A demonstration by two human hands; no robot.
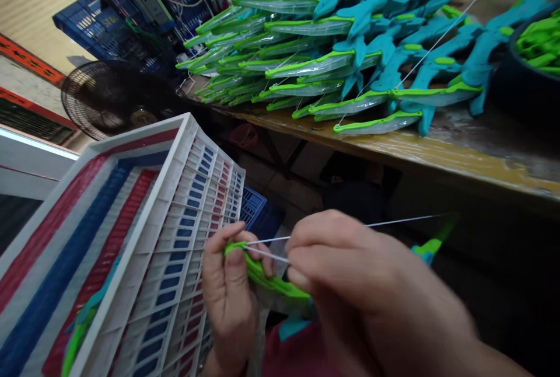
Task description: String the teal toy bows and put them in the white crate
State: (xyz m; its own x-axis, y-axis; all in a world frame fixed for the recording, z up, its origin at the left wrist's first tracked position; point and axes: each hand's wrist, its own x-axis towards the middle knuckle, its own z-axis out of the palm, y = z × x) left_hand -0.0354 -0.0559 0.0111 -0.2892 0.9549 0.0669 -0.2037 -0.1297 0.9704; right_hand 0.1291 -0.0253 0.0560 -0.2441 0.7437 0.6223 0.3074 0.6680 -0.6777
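Note:
My left hand (230, 295) grips a green and teal plastic toy bow (266, 280) low in the middle of the view. My right hand (350, 283) pinches a thin white string (394, 222) that runs from the bow's green tip off to the right. A second length of string lies between my two hands. Part of the bow is hidden under my right hand.
A wooden table (437, 152) carries a big stack of finished green and teal bows (332, 44). A dark tub of green parts (538, 44) stands at the far right. A white, red and blue crate (131, 237) sits at my left, a fan (100, 100) behind it.

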